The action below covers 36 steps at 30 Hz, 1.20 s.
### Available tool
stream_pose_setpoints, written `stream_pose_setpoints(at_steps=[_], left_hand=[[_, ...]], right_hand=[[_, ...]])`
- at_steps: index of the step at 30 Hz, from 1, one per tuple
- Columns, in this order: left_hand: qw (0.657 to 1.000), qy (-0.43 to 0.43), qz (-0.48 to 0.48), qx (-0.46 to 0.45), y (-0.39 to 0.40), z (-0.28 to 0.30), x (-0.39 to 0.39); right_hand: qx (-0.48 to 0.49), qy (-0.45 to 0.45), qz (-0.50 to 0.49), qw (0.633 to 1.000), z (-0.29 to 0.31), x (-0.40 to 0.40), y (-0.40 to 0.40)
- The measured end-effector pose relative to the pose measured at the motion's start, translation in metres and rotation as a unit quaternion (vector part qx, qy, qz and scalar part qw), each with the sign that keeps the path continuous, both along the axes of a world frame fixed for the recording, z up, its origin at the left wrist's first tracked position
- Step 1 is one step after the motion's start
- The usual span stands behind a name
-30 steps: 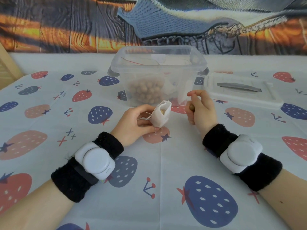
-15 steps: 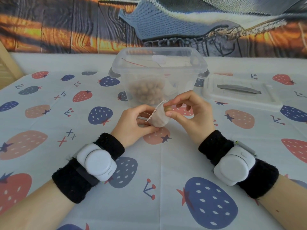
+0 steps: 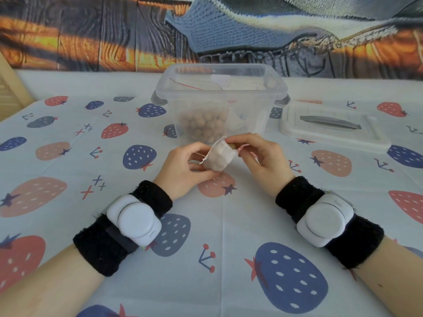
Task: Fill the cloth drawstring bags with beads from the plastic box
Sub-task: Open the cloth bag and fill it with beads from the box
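A small white cloth drawstring bag [image 3: 219, 156] is held just above the table in front of the clear plastic box [image 3: 219, 97]. My left hand [image 3: 183, 168] grips the bag from the left and below, its drawstring hanging over the fingers. My right hand [image 3: 261, 156] pinches a tan bead [image 3: 232, 146] at the bag's open mouth. A heap of tan beads [image 3: 201, 126] lies in the box's left part, with more white bags [image 3: 235, 121] beside it.
The box's clear lid [image 3: 332, 129] with a grey handle lies flat to the right of the box. A strawberry-print cloth [image 3: 219, 225] covers the table. A patterned backdrop hangs behind. A wooden piece [image 3: 9, 92] stands at the far left.
My right hand came from beside the box to the bag's mouth with a bead. The left hand has tilted the bag's opening toward the right.
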<state>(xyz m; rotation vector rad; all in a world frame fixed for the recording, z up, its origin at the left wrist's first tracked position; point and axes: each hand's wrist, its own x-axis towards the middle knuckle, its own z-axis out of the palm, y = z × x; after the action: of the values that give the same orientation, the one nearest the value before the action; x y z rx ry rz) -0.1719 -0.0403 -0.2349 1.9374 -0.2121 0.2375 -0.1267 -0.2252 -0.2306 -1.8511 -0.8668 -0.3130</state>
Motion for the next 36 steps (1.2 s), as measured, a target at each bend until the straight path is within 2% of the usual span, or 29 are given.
stream_pose_setpoints(at_steps=[3,11,15,17,22,28,33,36], left_hand=[[1.0,0.005,-0.007,-0.007,0.0009,-0.0007,0.0004],[0.999,0.02,-0.033,-0.023,-0.0005,0.0002,-0.0002],[0.999,0.013,-0.049,0.01,-0.0006,-0.0009,-0.0001],[0.999,0.004,-0.047,0.026,-0.0007,-0.0017,0.0002],[0.999,0.012,-0.024,-0.021,-0.0008,-0.0016,0.0015],[0.999,0.001,-0.036,-0.021,0.0018,-0.0021,0.0026],[0.997,0.011,-0.038,-0.063,0.002,-0.0022,0.004],[0.997,0.018,-0.051,-0.06,0.0018,-0.0019,0.0042]], right_hand=[[-0.038,-0.042,-0.013,0.998,0.0002,0.0016,-0.0012],[-0.047,-0.087,-0.069,0.993,-0.0006,0.0014,-0.0005],[-0.045,-0.096,-0.079,0.991,0.0006,0.0002,0.0007],[-0.044,-0.094,-0.081,0.991,0.0002,-0.0002,0.001],[-0.026,-0.082,-0.08,0.993,-0.0008,0.0011,0.0002],[0.016,-0.079,-0.086,0.993,-0.0011,0.0024,-0.0008],[-0.024,-0.043,-0.051,0.998,0.0013,-0.0009,0.0004],[-0.023,-0.023,-0.063,0.998,0.0004,0.0001,-0.0001]])
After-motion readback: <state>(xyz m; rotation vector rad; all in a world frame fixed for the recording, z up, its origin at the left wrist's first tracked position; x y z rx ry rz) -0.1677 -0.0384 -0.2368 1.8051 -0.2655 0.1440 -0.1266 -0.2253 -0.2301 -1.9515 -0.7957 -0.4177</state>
